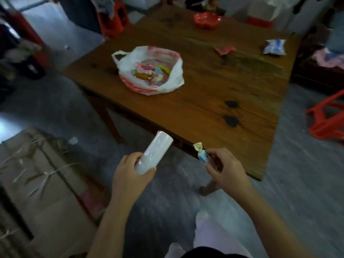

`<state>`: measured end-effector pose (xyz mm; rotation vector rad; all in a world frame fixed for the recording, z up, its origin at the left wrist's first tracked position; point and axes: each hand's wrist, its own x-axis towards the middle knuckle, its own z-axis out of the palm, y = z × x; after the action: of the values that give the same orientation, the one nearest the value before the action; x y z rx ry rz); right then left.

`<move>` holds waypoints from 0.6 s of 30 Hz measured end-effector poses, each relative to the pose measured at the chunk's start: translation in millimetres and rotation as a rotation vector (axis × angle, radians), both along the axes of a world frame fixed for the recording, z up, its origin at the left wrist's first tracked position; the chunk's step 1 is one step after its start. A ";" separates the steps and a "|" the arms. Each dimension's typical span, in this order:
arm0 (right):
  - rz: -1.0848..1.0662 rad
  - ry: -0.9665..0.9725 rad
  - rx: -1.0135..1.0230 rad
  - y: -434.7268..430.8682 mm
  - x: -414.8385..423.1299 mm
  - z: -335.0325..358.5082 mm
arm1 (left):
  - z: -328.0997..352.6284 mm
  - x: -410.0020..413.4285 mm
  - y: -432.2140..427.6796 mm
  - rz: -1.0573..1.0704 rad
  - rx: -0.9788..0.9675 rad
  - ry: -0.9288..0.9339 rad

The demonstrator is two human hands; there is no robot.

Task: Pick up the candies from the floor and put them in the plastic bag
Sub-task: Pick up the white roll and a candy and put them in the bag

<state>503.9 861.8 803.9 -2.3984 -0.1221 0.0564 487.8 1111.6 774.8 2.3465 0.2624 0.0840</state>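
A white and red plastic bag (168,84) sits open on the wooden table (214,101), with several wrapped candies (150,72) inside. My left hand (130,174) grips a white wrapped cylinder (153,152) that points up toward the table. My right hand (226,168) pinches a blue wrapped candy (202,155) with a yellow twisted end, plus something dark behind it. Both hands hover over the floor just short of the table's near corner.
On the table's far side lie a red dish (207,20), a red wrapper (224,49) and a blue and white packet (275,46). A red plastic stool (327,120) stands right. Cardboard boxes (42,175) fill the left foreground. A white scrap (73,140) lies on the floor.
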 end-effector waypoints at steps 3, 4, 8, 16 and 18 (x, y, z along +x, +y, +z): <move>0.034 0.011 -0.032 14.3 43.7 -6.7 | -4.2 29.4 11.1 0.035 -0.007 0.012; 0.035 0.007 -0.035 17.5 60.4 -8.2 | -4.6 43.3 13.7 0.038 0.003 0.014; 0.017 -0.032 -0.025 29.5 136.9 -10.0 | 7.6 110.7 28.4 0.038 0.072 -0.028; 0.048 -0.046 -0.005 61.9 270.4 4.9 | 57.3 238.3 54.7 -0.003 0.158 -0.148; 0.034 -0.055 0.013 75.2 295.1 7.5 | 59.7 260.7 62.8 -0.033 0.157 -0.161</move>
<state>799.0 937.0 811.4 -2.3861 -0.1884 0.0049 748.5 1174.3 834.5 2.4822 0.1416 0.2848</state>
